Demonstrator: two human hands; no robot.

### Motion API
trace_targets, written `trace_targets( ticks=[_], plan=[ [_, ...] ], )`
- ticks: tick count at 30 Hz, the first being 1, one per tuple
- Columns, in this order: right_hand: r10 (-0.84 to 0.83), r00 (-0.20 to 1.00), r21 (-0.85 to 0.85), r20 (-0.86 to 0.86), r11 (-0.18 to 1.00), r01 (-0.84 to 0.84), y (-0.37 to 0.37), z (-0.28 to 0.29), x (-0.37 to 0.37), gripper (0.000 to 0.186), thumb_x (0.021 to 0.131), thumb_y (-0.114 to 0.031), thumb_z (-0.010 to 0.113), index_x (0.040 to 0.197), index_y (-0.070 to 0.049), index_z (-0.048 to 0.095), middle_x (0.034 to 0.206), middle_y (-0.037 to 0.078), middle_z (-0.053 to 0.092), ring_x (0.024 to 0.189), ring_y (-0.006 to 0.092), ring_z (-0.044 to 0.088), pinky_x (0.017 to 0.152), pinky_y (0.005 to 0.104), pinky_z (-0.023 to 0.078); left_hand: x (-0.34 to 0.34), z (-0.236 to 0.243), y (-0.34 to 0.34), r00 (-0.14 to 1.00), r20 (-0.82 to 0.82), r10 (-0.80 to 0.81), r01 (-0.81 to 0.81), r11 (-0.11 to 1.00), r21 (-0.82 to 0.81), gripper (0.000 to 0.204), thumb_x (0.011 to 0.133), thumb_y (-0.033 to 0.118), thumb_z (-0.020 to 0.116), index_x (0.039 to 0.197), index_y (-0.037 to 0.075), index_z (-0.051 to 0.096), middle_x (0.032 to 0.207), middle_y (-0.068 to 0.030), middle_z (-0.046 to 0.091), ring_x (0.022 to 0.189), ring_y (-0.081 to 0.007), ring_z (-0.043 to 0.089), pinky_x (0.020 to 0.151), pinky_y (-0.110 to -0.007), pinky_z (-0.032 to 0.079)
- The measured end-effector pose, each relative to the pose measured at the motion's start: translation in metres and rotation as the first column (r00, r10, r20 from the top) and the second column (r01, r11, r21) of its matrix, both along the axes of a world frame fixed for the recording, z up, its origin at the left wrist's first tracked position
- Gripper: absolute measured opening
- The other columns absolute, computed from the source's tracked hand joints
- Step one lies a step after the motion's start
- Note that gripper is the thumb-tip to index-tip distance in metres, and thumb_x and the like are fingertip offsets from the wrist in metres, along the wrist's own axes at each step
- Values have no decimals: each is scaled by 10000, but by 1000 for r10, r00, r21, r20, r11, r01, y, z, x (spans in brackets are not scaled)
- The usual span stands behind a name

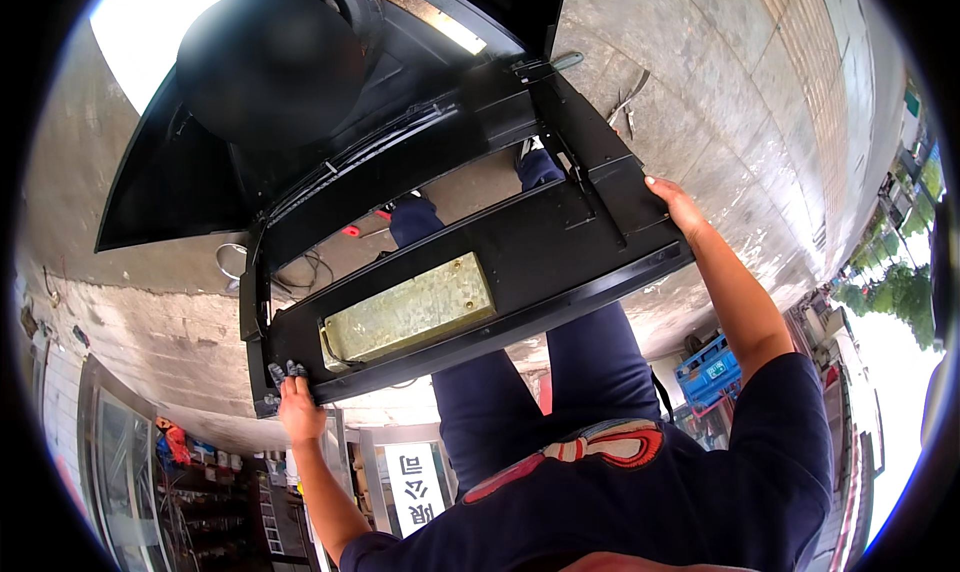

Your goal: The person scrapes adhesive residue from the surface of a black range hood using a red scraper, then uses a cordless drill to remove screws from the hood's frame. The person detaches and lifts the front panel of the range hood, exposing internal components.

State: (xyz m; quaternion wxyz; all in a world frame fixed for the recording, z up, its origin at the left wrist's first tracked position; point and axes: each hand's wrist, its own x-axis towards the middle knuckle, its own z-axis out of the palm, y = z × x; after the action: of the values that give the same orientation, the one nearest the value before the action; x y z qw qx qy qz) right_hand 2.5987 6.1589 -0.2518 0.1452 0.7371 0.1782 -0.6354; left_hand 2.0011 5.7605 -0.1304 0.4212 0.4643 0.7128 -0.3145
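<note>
A large black metal frame (545,234) tilts across in front of my thighs, with a long open slot through its middle. My left hand (297,400) is closed on the near left corner, its dark-coated fingertips lying over the edge. On the right end my right hand (676,206) is closed round the side, its thumb on top and the other fingers hidden underneath. A long silvery metal box (410,310) is fixed to the near panel, with a thin dark cable at its left end. Beyond the slot, the black body (440,102) continues with a long thin rail.
My feet show through the slot. A dark blurred round shape (270,67) covers part of the far body. Hand tools (627,102) lie on the concrete floor (690,72) at the right. A blue crate (708,370) stands behind my right arm; a glass-paned door (120,462) is lower left.
</note>
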Motion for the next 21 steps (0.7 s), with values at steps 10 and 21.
trace_targets(
  ticks=[10, 21],
  plan=[
    [60, 996, 78, 62, 995, -65, -1, 7, -13, 602, 895, -431, 585, 1297, 11, 509, 1208, 128, 600, 1070, 205, 587, 925, 295, 450, 2, -2, -1, 1000, -18, 1, -1, 1000, 17, 430, 572, -15, 667, 969, 45, 513, 1037, -148, 521, 1018, -365, 511, 813, -448, 494],
    [-47, 998, -30, 49, 998, 49, -2, 12, -27, 645, 884, -417, 608, 1354, -3, 452, 1266, 146, 558, 1157, 218, 540, 970, 310, 422, 13, -12, -15, 999, -28, 32, -34, 997, -76, 432, 583, -34, 636, 981, 46, 491, 1032, -151, 511, 1012, -365, 500, 845, -439, 486]
  ],
)
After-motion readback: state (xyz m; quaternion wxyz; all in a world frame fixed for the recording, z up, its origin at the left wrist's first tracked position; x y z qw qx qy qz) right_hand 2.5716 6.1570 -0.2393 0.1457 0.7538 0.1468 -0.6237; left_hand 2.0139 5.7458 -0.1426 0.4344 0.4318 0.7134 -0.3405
